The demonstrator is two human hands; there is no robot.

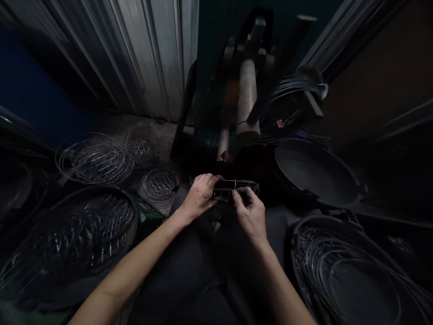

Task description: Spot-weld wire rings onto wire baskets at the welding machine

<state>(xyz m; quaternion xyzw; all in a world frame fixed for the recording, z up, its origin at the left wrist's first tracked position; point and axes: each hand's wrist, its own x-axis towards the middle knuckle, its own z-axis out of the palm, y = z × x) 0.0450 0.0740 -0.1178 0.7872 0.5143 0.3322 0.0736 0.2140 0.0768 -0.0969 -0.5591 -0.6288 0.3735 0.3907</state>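
Observation:
A small round wire rack (250, 183) is held nearly edge-on in front of my lap, its thin metal wires catching the light. My left hand (201, 194) grips its left side, with thumb below and fingers over the top. At its near right side my right hand (250, 210) is closed, thumb and fingers pinched on the wires. Just beyond both hands stands a machine with a thick metal cylinder (248, 90). The far side of the rack is lost in shadow.
On the floor at left lie wire rings (94, 160) and a round wire grid (160, 183). A dark basin (133, 203) holds more wire grids. To my right, a basin (296, 234) holds large wire hoops, below a dark round pan (314, 174). Corrugated metal (162, 54) stands behind.

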